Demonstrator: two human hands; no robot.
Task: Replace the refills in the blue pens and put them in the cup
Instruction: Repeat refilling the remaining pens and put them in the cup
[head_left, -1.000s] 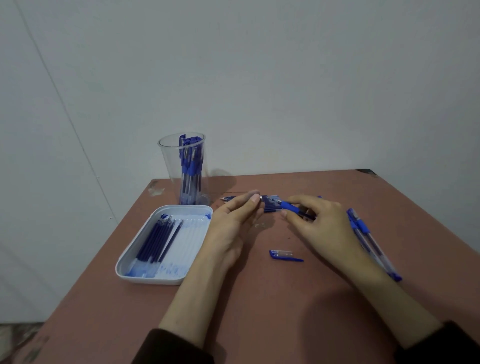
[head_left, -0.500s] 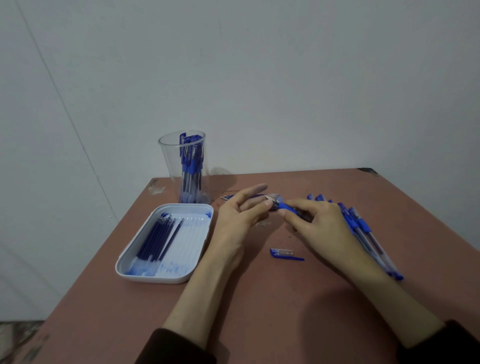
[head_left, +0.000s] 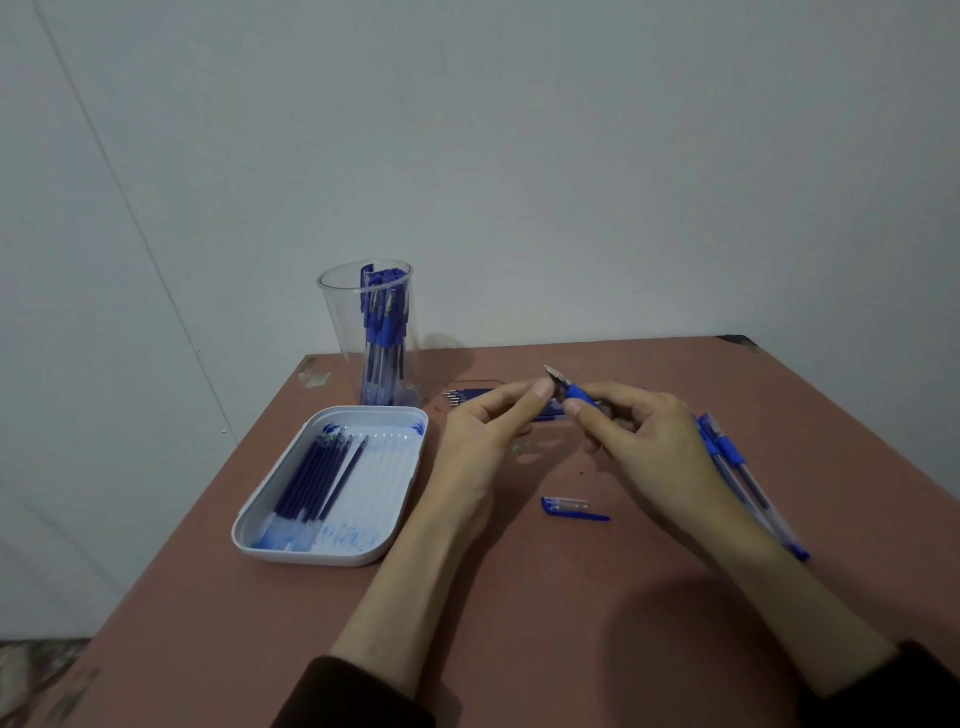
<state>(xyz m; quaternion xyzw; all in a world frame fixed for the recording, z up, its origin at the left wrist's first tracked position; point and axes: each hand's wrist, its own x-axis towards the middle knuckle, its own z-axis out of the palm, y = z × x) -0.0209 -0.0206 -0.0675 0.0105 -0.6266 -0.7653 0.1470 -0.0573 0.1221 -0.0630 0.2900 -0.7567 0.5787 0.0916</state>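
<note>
Since the earlier frame the pen (head_left: 579, 396) has tipped up from level, its metal point now raised, and the left hand (head_left: 483, 436) has curled its fingers in. Nearest, a loose cap (head_left: 571, 509) lies right of the tray (head_left: 311, 555), which holds refills (head_left: 317, 478). Further right of the tray, the right hand (head_left: 649, 441) pinches the pen's blue grip. The left thumb sits beside the point, and I cannot tell whether it touches. Spare pens (head_left: 737, 467) lie farthest right. The cup (head_left: 337, 322) stands behind the tray, with standing pens (head_left: 384, 332) inside. Any print is too small to read.
</note>
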